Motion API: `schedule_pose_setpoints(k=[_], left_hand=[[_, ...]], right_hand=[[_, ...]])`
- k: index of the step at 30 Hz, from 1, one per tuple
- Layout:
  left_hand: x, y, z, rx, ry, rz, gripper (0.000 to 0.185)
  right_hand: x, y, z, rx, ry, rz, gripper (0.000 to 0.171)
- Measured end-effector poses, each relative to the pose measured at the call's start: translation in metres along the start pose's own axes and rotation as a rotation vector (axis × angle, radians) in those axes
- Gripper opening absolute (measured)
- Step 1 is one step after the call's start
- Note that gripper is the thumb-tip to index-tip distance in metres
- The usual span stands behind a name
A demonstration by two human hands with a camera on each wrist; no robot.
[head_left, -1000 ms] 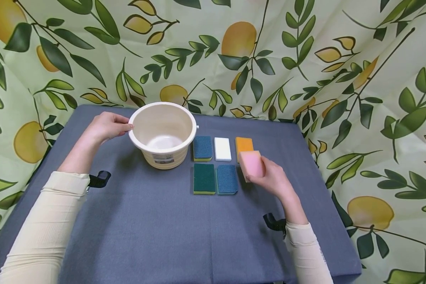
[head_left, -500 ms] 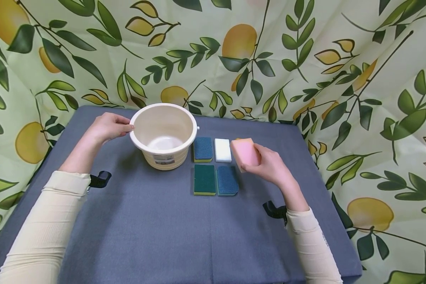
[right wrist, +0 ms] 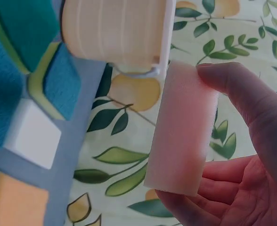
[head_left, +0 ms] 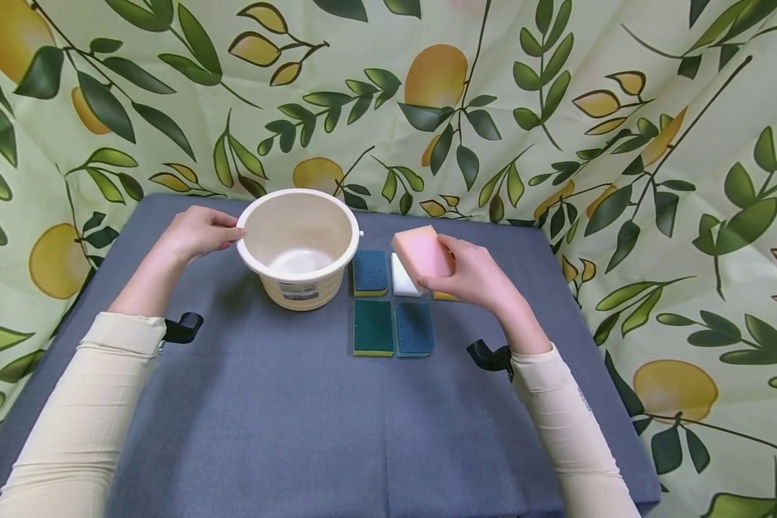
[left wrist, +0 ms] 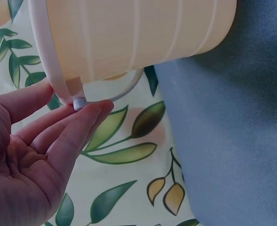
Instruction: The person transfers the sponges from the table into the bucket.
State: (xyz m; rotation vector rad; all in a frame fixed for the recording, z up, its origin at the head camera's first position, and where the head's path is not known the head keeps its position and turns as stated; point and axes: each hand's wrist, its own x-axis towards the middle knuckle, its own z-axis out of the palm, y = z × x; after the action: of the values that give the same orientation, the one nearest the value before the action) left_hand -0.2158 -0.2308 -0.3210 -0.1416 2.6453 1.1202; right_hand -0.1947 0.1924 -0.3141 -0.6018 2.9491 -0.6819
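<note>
My left hand (head_left: 201, 230) pinches the left rim of a cream plastic bucket (head_left: 301, 288); in the left wrist view the thumb and fingers (left wrist: 84, 120) meet at the rim beside the handle's pivot. My right hand (head_left: 469, 273) grips a pink sponge (head_left: 423, 253) between thumb and fingers, raised above the table and to the right of the bucket. The pink sponge (right wrist: 181, 132) fills the middle of the right wrist view. In the head view it overlaps a white sponge (head_left: 403, 279) and hides most of an orange sponge (head_left: 447, 296).
A blue scouring sponge (head_left: 370, 272) lies right of the bucket. In front of it are a dark green sponge (head_left: 373, 327) and another blue sponge (head_left: 414, 329). All rest on a grey-blue tablecloth (head_left: 285, 424). A leaf-and-fruit patterned curtain (head_left: 362, 43) hangs behind.
My right hand has carried the pink sponge up and leftward, from over the orange sponge toward the bucket. My left hand and the bucket stay in place.
</note>
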Motion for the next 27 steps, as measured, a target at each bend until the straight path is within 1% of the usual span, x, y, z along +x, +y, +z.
schedule_pose_setpoints(k=[7, 10, 15, 19, 24, 27], left_hand=[[0.000, -0.002, -0.001, -0.003, 0.002, 0.004, 0.053], [0.000, -0.001, 0.000, -0.001, 0.001, 0.006, 0.053], [-0.001, 0.001, 0.000, 0.005, 0.001, 0.005, 0.054], [0.000, 0.001, 0.000, 0.004, 0.001, 0.002, 0.053], [0.000, 0.002, 0.000, 0.012, 0.003, 0.003, 0.050], [-0.001, 0.003, 0.000, 0.011, -0.004, 0.003, 0.051]], right_hand=[[0.019, -0.019, -0.002, -0.001, -0.025, -0.041, 0.081], [0.028, -0.028, -0.002, -0.014, -0.029, -0.061, 0.083], [0.043, -0.043, -0.002, -0.004, -0.039, -0.103, 0.082], [0.055, -0.056, -0.003, -0.002, -0.060, -0.137, 0.077], [0.071, -0.072, 0.001, -0.003, -0.087, -0.194, 0.065], [0.080, -0.082, 0.005, -0.008, -0.104, -0.218, 0.063]])
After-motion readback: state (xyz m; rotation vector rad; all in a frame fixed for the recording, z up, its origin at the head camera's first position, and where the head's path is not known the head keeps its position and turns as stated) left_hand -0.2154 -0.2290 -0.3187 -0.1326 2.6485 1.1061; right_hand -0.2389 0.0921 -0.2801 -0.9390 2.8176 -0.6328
